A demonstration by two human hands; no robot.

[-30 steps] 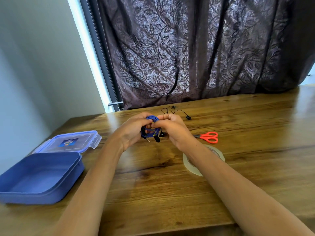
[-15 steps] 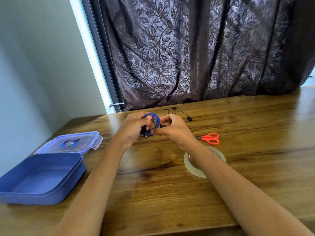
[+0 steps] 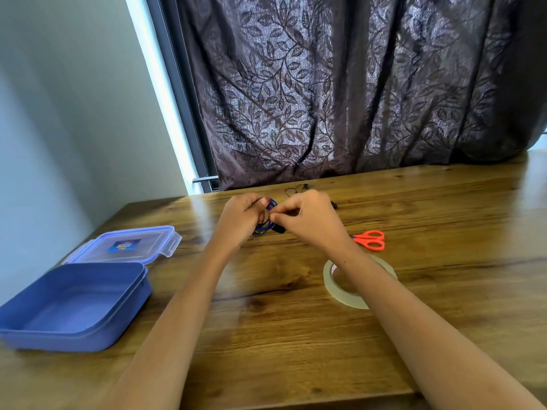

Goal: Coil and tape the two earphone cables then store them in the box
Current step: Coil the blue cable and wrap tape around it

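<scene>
Above the table (image 3: 296,335), now gripping the blue cable (image 3: 264,228) tighter with left hand (image 3: 241,218), pinching it with right hand (image 3: 310,220); taping likely next.

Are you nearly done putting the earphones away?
Not nearly. The blue cable looks coiled, gripped by the left hand while the right hand pinches at it. Whether tape is on it, I cannot tell. The black cable lies loose behind, and the box holds nothing yet.

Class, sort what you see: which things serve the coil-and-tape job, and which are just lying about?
For the job: blue earphone cable, black earphone cable, tape roll, scissors, box, lid.
Just there: curtain, window frame.
</scene>
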